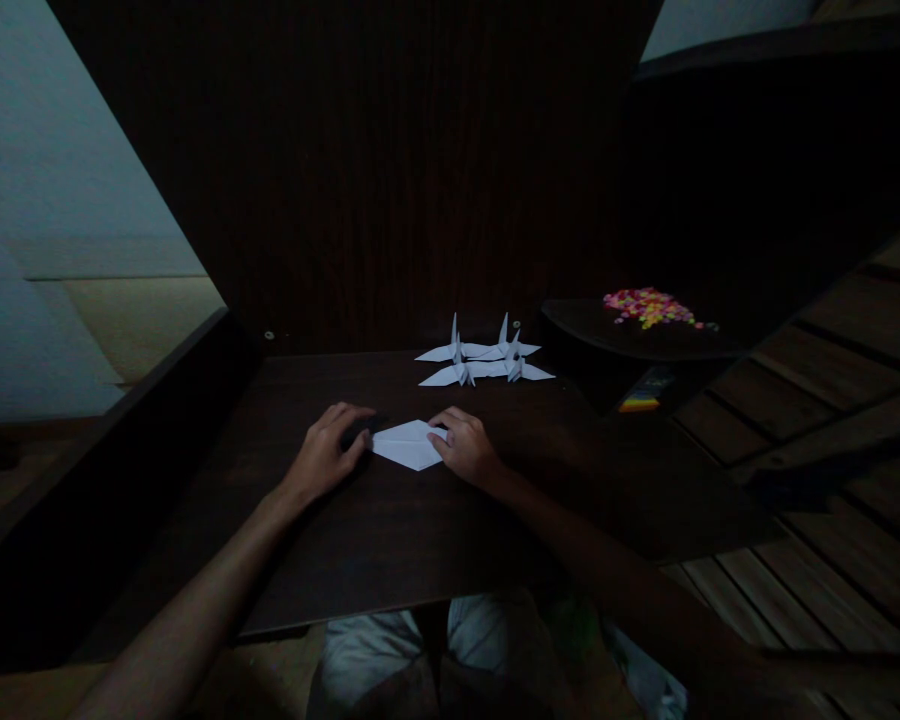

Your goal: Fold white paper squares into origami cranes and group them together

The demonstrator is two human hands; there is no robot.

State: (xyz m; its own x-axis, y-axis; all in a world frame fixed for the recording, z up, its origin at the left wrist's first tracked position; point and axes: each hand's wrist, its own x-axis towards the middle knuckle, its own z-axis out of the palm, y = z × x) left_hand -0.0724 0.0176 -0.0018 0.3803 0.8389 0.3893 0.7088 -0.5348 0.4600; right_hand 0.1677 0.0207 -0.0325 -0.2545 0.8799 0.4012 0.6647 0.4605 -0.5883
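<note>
A folded white paper (407, 444), a long kite-like diamond with a crease along its middle, lies on the dark desk (330, 560). At its left tip is my left hand (332, 450), fingers spread and curved over the desk, the thumb at or close to the point. My right hand (465, 447) grips the paper's right end between thumb and fingers, hiding that tip. Behind the paper stand several white origami cranes (487, 370) in two rows, their wings and necks pointed.
To the right, a low curved shelf (570, 322) bears a pile of small colourful pieces (652, 307). Below it sits a dark item with a rainbow-striped end (640, 403). A raised side panel (120, 450) bounds the desk's left, and a tall dark panel (390, 180) its back.
</note>
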